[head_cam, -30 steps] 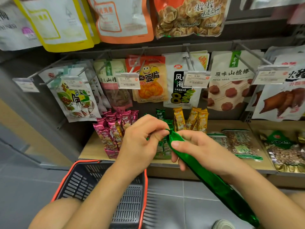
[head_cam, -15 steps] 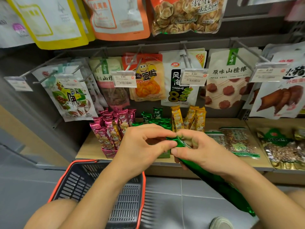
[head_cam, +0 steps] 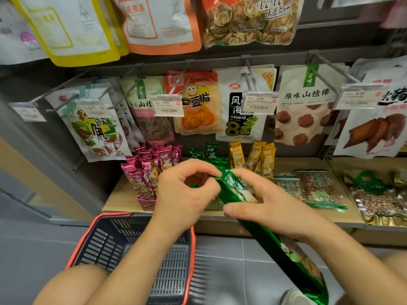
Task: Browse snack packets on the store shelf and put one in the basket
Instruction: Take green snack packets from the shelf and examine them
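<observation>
Spanning both hands (head_cam: 231,201): green packet (head_cam: 275,245)

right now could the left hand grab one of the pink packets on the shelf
Probably not as things stand: the left hand is pinching the top of the long green packet that the right hand also holds. The pink packets stand just beside it with nothing between, so letting go would free it.

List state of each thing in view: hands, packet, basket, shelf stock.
left hand: pinching the top end of the green packet
right hand: gripping the green packet mid-length
green packet: held in both hands, tilted, above the floor, not in the basket
basket: on the floor below the shelf, nothing visible inside
pink packets: upright in a box on the shelf
yellow packets: upright on the shelf
hanging bags: on pegs
</observation>
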The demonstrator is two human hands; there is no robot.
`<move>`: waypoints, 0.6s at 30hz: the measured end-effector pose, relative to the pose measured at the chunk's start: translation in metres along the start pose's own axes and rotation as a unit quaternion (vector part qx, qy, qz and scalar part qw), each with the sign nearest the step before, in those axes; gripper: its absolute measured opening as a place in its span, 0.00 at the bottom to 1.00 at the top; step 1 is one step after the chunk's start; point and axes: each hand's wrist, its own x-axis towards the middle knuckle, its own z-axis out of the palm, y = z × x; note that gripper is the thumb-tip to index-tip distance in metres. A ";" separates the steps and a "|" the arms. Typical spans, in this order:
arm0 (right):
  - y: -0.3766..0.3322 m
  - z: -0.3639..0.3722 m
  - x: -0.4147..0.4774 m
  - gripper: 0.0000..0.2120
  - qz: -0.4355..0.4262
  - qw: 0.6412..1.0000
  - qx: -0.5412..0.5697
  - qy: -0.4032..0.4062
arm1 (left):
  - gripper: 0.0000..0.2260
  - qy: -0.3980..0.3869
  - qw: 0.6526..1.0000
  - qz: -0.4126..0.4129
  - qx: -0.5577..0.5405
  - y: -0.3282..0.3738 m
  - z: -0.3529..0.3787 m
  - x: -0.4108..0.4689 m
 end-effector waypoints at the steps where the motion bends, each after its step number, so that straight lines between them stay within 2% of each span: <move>1: -0.001 0.001 -0.002 0.30 0.002 1.000 -0.013 -0.012 | 0.08 0.024 0.999 -0.023 -0.026 -0.003 -0.001 0.002; 4: 0.000 0.007 -0.003 0.34 -0.035 0.998 -0.042 -0.018 | 0.11 0.066 0.986 -0.106 -0.108 -0.012 -0.003 0.008; 6: 0.003 0.011 -0.002 0.35 -0.051 0.998 -0.026 0.000 | 0.10 0.049 0.969 -0.171 -0.174 -0.016 -0.002 0.009; 9: 0.007 0.015 -0.001 0.36 -0.089 0.981 -0.169 0.039 | 0.12 0.027 0.931 -0.251 -0.263 -0.020 -0.005 0.012; 11: 0.009 0.017 -0.001 0.38 -0.110 0.961 -0.248 0.054 | 0.08 0.002 0.918 -0.270 -0.291 -0.021 -0.009 0.013; 15: 0.012 0.019 -0.001 0.42 -0.107 0.916 -0.375 0.094 | 0.11 -0.076 0.941 -0.261 -0.202 -0.024 -0.012 0.012; 17: 0.013 0.020 -0.001 0.43 -0.104 0.903 -0.405 0.096 | 0.08 -0.076 0.953 -0.245 -0.163 -0.026 -0.015 0.012; 18: 0.014 0.019 0.000 0.44 -0.099 0.909 -0.396 0.087 | 0.05 -0.064 0.959 -0.235 -0.147 -0.027 -0.017 0.014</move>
